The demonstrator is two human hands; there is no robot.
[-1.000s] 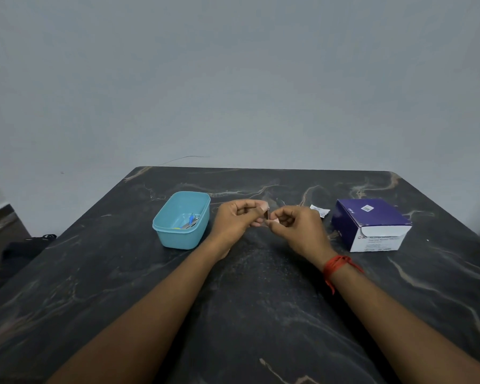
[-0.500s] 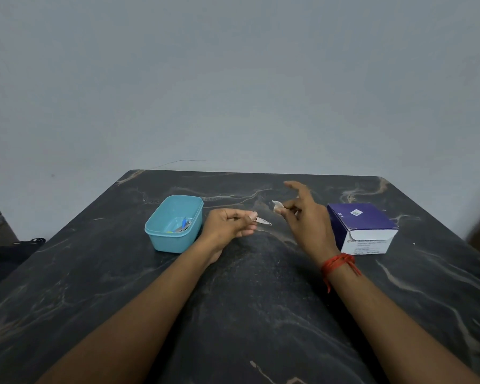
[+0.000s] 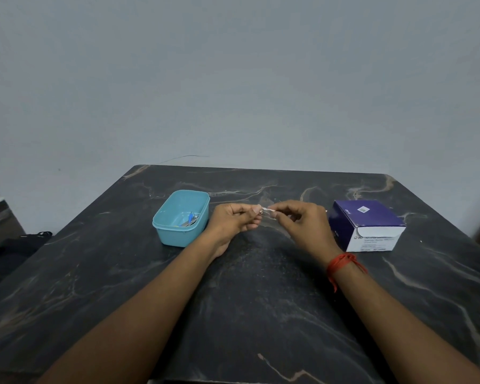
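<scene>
Dark marble table: in the head view, every object is set on its far half, and both forearms are stretched across its near half.
Small packet: a pale, partly clear piece is held just above the table, between the two hands and midway between the tub and the box. What it contains cannot be told.
Left hand: the packet's left end is pinched between thumb and forefinger. The other fingers are curled underneath, and the wrist is kept low, just beside the tub.
Right hand: the packet's right end is pinched at the tips of thumb and forefinger. The remaining fingers are loosely bent and the knuckles are turned upward. A red thread is tied round the wrist.
Teal tub: it stands open, left of the left hand. A few small items, one of them blue, are seen on its bottom.
Purple box: it is placed at the right, apart from the packet, and its front flap appears shut.
Done: a few pieces are judged to have been dropped in the tub already, and one packet has been taken up.
Left: the packet is judged not yet pulled apart, so its content remains to be freed and put in the tub. How many more are kept in the box cannot be told.
</scene>
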